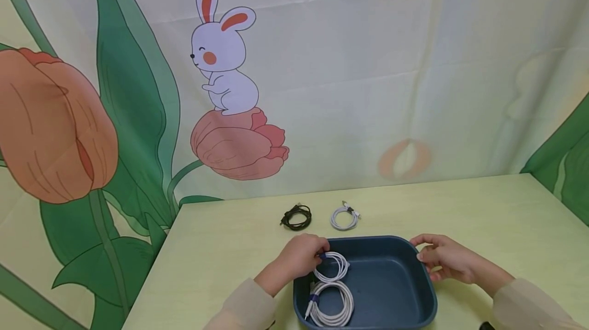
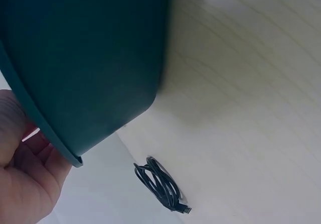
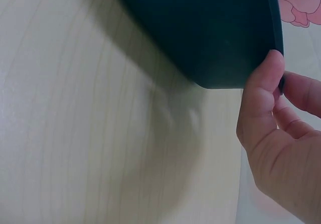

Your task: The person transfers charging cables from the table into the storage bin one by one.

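A: Your left hand (image 1: pixel 294 258) holds the far-left rim of the dark blue, rounded rectangular plastic bin (image 1: pixel 391 284), reaching in from the left.

B: And your right hand (image 1: pixel 451 259)?

A: You pinch the far-right corner, thumb against the outer wall, other fingers bent.

B: Where's your bin?

A: Between your hands, at the near side of the pale wood-grained table (image 1: pixel 221 248). I can't tell whether its base touches.

B: Contents?

A: Two white coiled cables (image 1: pixel 348 297), blue-tied, on your left; the smaller is just beside your left fingers.

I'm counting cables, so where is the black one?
In the head view, the black cable lies on the table beyond the blue tray, left of a white coil.
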Tool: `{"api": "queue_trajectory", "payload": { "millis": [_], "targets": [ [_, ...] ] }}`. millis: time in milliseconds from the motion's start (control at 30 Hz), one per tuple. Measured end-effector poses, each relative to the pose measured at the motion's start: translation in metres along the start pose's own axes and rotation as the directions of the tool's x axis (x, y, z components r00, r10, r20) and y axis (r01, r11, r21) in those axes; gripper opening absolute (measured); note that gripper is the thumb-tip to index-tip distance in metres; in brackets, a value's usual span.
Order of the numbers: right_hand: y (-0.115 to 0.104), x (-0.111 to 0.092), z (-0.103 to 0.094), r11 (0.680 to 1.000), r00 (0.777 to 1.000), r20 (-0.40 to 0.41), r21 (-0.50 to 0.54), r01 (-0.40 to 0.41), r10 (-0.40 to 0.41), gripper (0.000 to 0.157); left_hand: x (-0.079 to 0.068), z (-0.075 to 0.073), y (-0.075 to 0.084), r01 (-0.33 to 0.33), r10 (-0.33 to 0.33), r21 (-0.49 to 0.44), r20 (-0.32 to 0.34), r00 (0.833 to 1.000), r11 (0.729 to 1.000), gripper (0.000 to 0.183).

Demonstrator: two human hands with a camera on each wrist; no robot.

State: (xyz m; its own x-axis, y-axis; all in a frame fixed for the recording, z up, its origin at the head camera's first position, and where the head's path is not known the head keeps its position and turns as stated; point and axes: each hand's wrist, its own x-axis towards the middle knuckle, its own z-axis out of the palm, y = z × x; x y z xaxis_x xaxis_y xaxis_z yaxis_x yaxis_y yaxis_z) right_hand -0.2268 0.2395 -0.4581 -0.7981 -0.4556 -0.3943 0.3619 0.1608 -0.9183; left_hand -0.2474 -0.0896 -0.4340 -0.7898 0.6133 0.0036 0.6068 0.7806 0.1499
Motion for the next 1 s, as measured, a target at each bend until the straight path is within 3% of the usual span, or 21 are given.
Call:
{"api": "queue_trajectory", "payload": {
  "millis": [333, 733, 1000],
  "targets": [
    [-0.0005, -0.0001, 0.0001, 1.000, 1.000, 0.002, -0.002, 0.002, -0.002, 0.033, 0.0026, -0.0077, 0.0012, -0.012, 0.017, -0.063, 0.084, 0.996, 0.998, 0.022],
    [0.0001, -0.0005, 0.0005, 1.000, 1.000, 0.006, 0.004, 0.008, -0.008, 0.034, 0.0033, -0.0087, -0.0011, -0.047, 0.061, -0.105, 0.139, 0.988, 0.993, 0.026],
    [0.0005, 0.0001, -0.0003, 1.000, 1.000, 0.001, 0.009, 0.006, -0.006, 0.035, 0.0047, -0.0103, -0.0028, 0.014, 0.033, -0.209, 0.216, 0.976, 0.978, 0.029]
  ]
}}
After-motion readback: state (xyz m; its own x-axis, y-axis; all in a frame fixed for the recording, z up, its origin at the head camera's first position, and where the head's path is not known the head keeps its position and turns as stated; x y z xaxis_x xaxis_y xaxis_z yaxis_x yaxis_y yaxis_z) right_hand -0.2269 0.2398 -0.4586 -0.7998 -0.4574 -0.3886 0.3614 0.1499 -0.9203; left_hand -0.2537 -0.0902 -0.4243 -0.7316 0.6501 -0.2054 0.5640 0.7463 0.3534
